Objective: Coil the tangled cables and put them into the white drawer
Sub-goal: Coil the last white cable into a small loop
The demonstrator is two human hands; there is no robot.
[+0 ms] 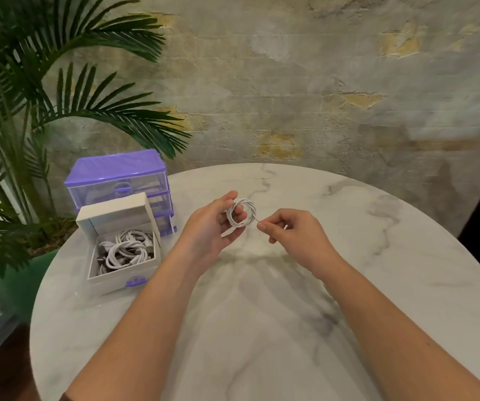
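Note:
A white cable [249, 213] wound into a small tight ring is held up above the middle of the table. My left hand [212, 224] grips the ring, with fingers through and around its left side. My right hand [289, 231] pinches the cable's loose end just right of the ring, and the plug tip pokes out past my fingers. The white drawer [123, 272] stands pulled out on the table's left side. Several coiled white cables [125, 250] lie inside it.
A purple and clear drawer unit [118, 180] stands behind the white drawer at the table's left rim. The round marble table [377, 270] extends right and toward me. A palm plant [30, 117] in a green pot fills the left.

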